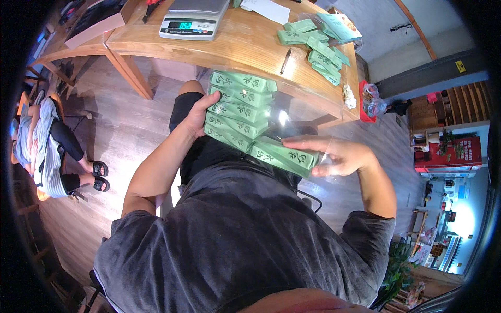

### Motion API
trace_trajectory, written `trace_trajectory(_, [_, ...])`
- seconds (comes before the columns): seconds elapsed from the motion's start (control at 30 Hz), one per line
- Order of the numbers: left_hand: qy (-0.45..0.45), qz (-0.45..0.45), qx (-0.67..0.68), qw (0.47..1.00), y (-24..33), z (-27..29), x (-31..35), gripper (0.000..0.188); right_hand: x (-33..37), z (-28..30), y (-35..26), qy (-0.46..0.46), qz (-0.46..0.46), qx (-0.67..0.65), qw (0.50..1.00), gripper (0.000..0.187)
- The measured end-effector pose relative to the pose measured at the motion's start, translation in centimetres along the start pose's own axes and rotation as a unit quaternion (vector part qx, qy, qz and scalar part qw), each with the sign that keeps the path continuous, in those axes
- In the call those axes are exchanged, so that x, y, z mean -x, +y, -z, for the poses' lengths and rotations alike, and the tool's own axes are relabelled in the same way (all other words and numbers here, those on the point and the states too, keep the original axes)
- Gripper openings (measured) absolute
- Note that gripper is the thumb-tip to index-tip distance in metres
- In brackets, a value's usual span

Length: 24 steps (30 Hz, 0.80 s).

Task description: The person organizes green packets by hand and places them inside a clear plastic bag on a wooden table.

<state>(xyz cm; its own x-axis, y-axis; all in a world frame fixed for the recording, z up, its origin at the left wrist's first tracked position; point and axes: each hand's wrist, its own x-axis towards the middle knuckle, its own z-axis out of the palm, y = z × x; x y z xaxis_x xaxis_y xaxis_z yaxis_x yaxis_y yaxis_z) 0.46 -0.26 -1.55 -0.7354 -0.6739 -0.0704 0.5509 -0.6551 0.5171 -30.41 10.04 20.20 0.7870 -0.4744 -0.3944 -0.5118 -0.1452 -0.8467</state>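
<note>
Above my lap, my left hand (pixel 200 116) is closed on the left edge of a row of several green packets (pixel 241 111) with dark characters. Clear plastic film (pixel 298 110), which looks like a bag, shines around them and stretches to their right. My right hand (pixel 345 155) has its thumb and fingers closed on the right end of one more green packet (pixel 283 157). That packet lies at the near right of the row, slightly tilted and close against it. Some film shows by the right fingertips; whether they are inside the bag, I cannot tell.
On the wooden table (pixel 255 44) ahead are a digital scale (pixel 194 23), a black pen (pixel 285 61), white paper (pixel 266 9) and a pile of green packets (pixel 323 57). A crumpled white tissue (pixel 349 97) lies at its right corner. Another person (pixel 55 146) sits at the left.
</note>
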Motion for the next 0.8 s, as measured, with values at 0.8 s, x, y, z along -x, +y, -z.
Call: trace_trajectory(0.8, [0.053, -0.111, 0.034, 0.992, 1.1, -0.6, 0.4, 0.07, 1.7, 1.3, -4.2, 0.245, 0.044, 0.28, 0.927, 0.029])
